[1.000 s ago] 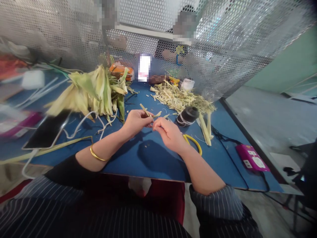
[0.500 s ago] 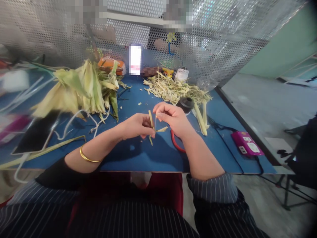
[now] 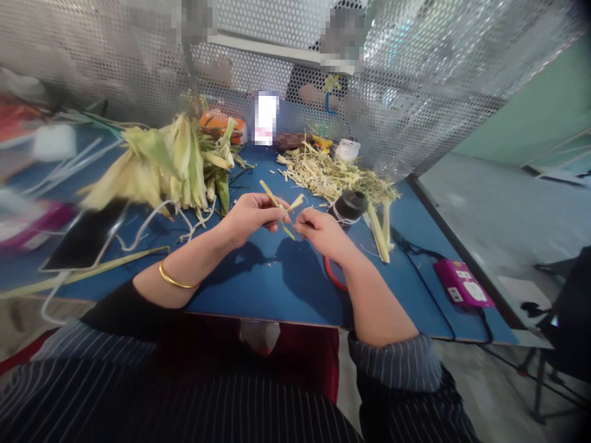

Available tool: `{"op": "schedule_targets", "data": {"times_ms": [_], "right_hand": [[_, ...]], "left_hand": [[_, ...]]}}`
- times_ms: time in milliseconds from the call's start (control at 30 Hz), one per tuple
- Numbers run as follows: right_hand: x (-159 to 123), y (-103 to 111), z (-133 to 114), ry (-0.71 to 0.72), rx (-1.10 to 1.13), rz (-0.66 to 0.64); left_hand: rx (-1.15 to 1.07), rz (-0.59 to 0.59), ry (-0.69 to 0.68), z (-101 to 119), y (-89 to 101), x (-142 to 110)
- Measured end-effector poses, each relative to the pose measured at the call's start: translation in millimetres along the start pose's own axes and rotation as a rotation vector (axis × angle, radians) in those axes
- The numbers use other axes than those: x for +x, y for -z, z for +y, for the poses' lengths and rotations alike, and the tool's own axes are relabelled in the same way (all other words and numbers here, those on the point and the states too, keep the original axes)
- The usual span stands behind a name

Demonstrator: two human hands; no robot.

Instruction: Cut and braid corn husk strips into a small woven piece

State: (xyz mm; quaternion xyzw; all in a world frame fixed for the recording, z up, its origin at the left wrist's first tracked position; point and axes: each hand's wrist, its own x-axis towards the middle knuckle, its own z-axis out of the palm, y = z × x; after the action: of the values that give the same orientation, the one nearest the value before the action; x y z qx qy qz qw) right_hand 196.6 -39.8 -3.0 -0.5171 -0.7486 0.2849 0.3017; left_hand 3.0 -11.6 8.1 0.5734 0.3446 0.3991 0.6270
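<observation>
My left hand (image 3: 253, 215) is closed in a pinch on small crossed strips of corn husk (image 3: 268, 192), whose ends stick out past the fingertips. Close by on the right, my right hand (image 3: 318, 229) has its thumb and finger pressed together on a thin white thread that runs to the strips. Only a short stretch of the thread shows. Just beyond the right hand stands a black spool (image 3: 353, 204) with white thread about its base. A red scissors-like handle (image 3: 333, 275) lies partly hidden under the right forearm.
Large corn husks (image 3: 175, 163) are heaped at left, with a phone (image 3: 85, 240) and white cable nearer me. A pile of shredded husk (image 3: 323, 172) lies at back right. A purple power strip (image 3: 463, 283) sits by the right edge. Perforated metal mesh (image 3: 258, 67) stands behind.
My right hand has dropped from above the husk strips to their lower right, drawing the thread down. My left hand has turned the strips and still grips them. The view has shifted slightly.
</observation>
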Motion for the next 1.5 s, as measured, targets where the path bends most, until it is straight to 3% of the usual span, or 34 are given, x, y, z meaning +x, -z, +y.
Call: {"op": "schedule_targets", "data": {"times_ms": [100, 167, 300, 567, 667, 767, 900, 967, 1033, 1133, 1333, 1400, 1500], "right_hand": [[-5, 4, -13, 0.190, 0.051, 0.059], [-8, 3, -20, 0.286, 0.132, 0.131], [-11, -7, -24, 0.296, 0.272, 0.086], [-14, -13, -24, 0.329, 0.135, 0.051], [-11, -6, -24, 0.343, 0.137, 0.131], [-6, 5, -21, 0.352, 0.114, 0.211], [-1, 11, -12, 0.248, 0.148, 0.193], [1, 7, -5, 0.164, 0.151, 0.156], [2, 0, 0, 0.074, 0.116, 0.123], [3, -8, 5, -0.002, 0.012, 0.105], [-2, -3, -8, 0.183, -0.024, 0.097], [-5, -4, -15, 0.269, 0.050, 0.173], [-7, -12, -20, 0.307, 0.171, 0.248]], "left_hand": [[0.029, 0.143, 0.000, -2, 1.4, 4], [0.072, 0.158, 0.003, -3, -0.4, 4], [0.143, 0.135, -0.001, -6, -6.7, 2], [0.538, 0.050, -0.109, -13, -3.4, 0], [0.538, -0.036, -0.061, -12, -4.0, -2], [0.415, -0.214, 0.018, -9, -7.5, -6], [0.222, -0.467, 0.104, -1, -10.4, -11], [0.134, -0.507, 0.088, 2, -9.4, -11], [0.071, -0.467, 0.053, 3, -6.9, -10], [0.037, -0.293, 0.023, 1, -2.5, -5], [-0.040, 0.119, 0.078, -5, 1.4, 4], [-0.043, 0.158, 0.111, -6, 0.0, 5], [-0.038, 0.121, 0.130, -8, -4.7, 3]]}}
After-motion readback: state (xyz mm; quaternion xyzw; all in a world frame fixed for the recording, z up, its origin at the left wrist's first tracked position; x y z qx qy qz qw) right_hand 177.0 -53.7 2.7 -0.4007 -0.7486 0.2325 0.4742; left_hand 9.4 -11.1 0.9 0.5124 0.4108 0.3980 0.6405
